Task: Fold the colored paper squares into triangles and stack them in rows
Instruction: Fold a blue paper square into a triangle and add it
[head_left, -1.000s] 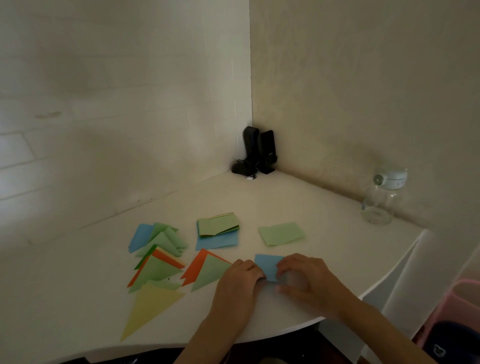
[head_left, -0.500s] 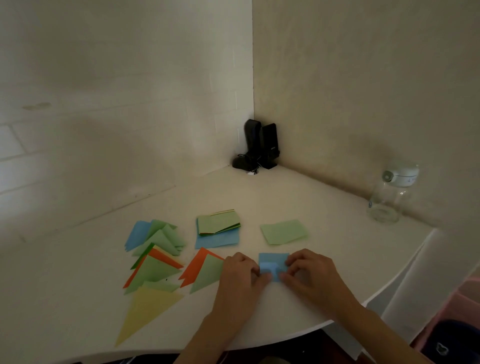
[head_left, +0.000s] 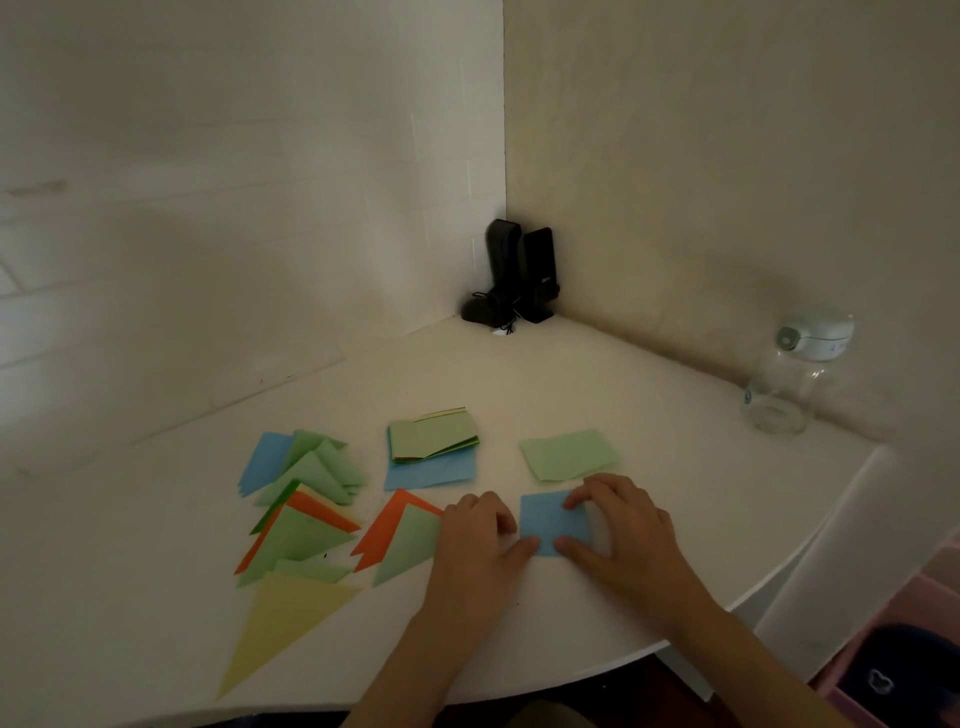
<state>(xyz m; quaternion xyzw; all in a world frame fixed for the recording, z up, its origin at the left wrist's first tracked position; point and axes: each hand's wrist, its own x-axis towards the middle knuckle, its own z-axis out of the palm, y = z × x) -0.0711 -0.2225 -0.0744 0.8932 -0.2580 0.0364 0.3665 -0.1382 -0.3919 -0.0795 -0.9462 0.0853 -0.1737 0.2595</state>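
Note:
A blue paper square (head_left: 550, 519) with faint creases lies flat near the table's front edge. My left hand (head_left: 478, 545) holds its left side, fingers curled at the edge and thumb on the near left corner. My right hand (head_left: 623, 530) grips its right side, index fingertip on the far edge and thumb on the near edge. A loose green square (head_left: 569, 454) lies just behind it. A stack of unfolded squares (head_left: 434, 439) rests on a blue sheet (head_left: 431, 475). Folded triangles lie to the left: a blue-green pile (head_left: 306, 465), an orange-green pile (head_left: 296, 535), an orange-green pair (head_left: 402, 540) and a yellow triangle (head_left: 283, 623).
The white table (head_left: 597, 374) fits into a wall corner, where two black speakers (head_left: 524, 275) stand. A clear bottle with a white lid (head_left: 789, 379) stands at the right by the wall. The table's curved front edge runs under my forearms. A pink bin (head_left: 893, 670) sits below right.
The blue paper was mostly hidden under my fingers, then showed a small raised flap. It now lies opened out flat, and my hands have spread to its two sides.

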